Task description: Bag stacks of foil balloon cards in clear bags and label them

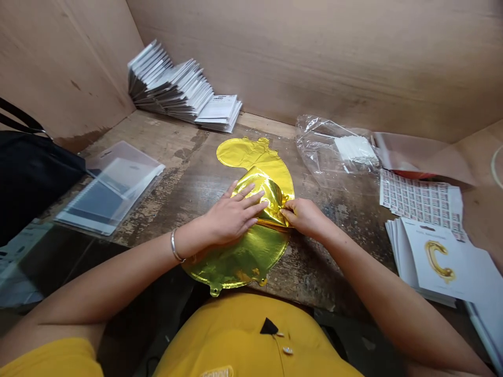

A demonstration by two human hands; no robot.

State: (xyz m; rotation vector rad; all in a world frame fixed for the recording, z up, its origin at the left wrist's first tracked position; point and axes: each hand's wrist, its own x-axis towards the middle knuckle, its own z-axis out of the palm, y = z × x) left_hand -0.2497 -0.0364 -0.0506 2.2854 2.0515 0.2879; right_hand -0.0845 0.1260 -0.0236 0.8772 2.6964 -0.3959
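Right grip (304,215) is closed in a pinch, thumb and fingers on a crumpled bit of the gold foil balloon (257,254) at its right side. Left grip (233,215) is pretty much wide open, palm down with the fingers spread across the shiny folded part in the middle, so it's touching the foil, not clutching it. There's a silver bangle (176,246) on that wrist.

The balloon's lying flat and curvy on a scuffed wooden counter (310,264), right in front of the person's yellow shirt (243,335). Its rounded top end points away and off to the left, and the wide bottom end with the little tabs sits by the near edge. A flap is folded over the middle, kinda creased.

Other stuff around: a long leaning row of white packs (176,89) at the back left, some clear plastic sleeves (112,191) on the left, and a black bag (35,183) beyond those at the far left. Over on the right there's a crinkly clear bag (322,157) with something white in it, a pinkish see-through packet (424,152), sheets of small printed labels (416,199), and a stack of white cards (438,256), the top one showing a gold letter C.
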